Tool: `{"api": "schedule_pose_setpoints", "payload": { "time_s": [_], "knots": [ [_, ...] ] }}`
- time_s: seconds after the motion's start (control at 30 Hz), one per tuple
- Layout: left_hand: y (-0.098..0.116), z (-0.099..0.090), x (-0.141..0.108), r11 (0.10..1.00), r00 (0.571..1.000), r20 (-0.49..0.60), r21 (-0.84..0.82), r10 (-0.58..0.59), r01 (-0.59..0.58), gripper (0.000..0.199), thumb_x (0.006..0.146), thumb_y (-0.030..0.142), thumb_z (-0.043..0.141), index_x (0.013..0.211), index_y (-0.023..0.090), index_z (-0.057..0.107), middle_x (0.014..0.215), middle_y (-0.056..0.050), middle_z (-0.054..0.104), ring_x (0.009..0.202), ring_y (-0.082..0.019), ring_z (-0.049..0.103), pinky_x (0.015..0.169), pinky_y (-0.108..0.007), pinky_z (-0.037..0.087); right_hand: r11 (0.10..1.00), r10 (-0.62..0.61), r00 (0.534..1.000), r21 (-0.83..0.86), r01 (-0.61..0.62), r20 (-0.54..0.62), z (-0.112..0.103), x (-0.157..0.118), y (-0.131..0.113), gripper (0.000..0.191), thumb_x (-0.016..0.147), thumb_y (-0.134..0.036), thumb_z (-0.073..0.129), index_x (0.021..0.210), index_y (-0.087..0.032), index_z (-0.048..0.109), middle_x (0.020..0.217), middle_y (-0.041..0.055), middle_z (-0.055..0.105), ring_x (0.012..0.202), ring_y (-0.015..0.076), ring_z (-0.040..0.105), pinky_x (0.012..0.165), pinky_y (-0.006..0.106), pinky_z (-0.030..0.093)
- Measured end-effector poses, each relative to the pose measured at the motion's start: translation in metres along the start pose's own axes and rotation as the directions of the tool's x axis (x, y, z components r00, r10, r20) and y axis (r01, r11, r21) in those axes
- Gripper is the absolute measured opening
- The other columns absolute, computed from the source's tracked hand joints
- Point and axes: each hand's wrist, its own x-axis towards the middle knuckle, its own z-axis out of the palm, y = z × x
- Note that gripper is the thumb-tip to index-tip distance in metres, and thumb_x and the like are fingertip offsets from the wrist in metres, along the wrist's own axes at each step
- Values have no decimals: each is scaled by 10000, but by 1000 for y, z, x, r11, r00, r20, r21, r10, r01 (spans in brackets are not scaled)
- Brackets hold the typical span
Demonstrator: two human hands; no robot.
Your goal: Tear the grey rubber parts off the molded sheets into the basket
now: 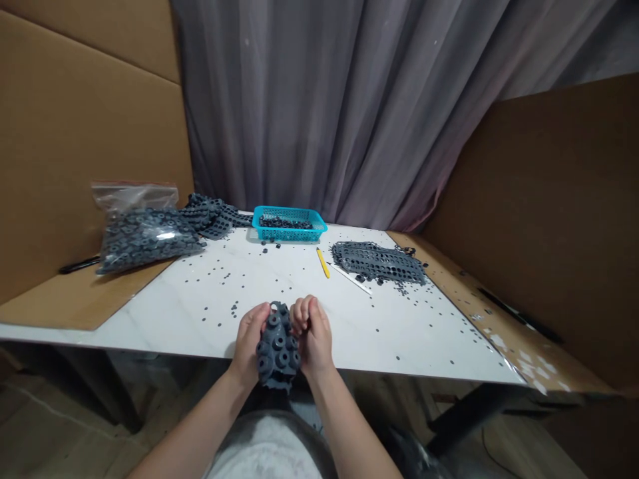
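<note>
A dark grey rubber sheet (278, 344) with raised round, holed knobs is held up at the table's near edge, bent over so its lower end hangs past the edge. My left hand (249, 336) is closed on its left side, thumb along the upper edge. My right hand (314, 332) is at its upper right side with fingers curled in and thumb against them. Whether those right fingers pinch the sheet or a small piece of it is hidden.
A blue basket (323, 228) holds small dark pieces. At left stand a clear bag (144, 239) of grey parts and piled sheets (212, 214). Punched sheets (379, 261), a yellow tool (323, 263) and a white stick (351, 279) lie right. Cardboard walls (559, 213) flank the table.
</note>
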Motion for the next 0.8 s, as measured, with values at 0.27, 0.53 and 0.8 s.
{"api": "schedule_pose_setpoints", "payload": {
  "time_s": [0.27, 0.53, 0.8],
  "knots": [
    [6, -11, -9, 915, 943, 204, 258, 262, -310, 430, 787, 414, 525, 464, 180, 367, 451, 56, 335, 452, -83, 296, 459, -220, 260, 611, 59, 879, -714, 343, 473, -7, -13, -62, 259, 875, -354, 491, 690, -172, 488, 613, -30, 459, 573, 97, 411, 555, 218, 306],
    [16, -14, -11, 888, 933, 325, 368, 153, -274, 426, 794, 390, 547, 485, 178, 343, 484, 58, 275, 478, -79, 260, 452, -219, 224, 483, 331, 746, -783, 392, 578, -3, -3, -75, 276, 880, -377, 481, 712, -160, 502, 614, -26, 473, 551, 87, 383, 534, 216, 285],
    [5, -3, -8, 983, 994, -84, -179, -64, 48, 296, 651, 379, 660, 612, 196, 430, 522, 66, 480, 469, -82, 452, 483, -195, 396, 980, 177, 958, -133, -149, 226, 3, -5, -8, 444, 778, -541, 502, 547, -198, 339, 459, -84, 242, 406, 63, 172, 403, 215, 151]
  ]
}}
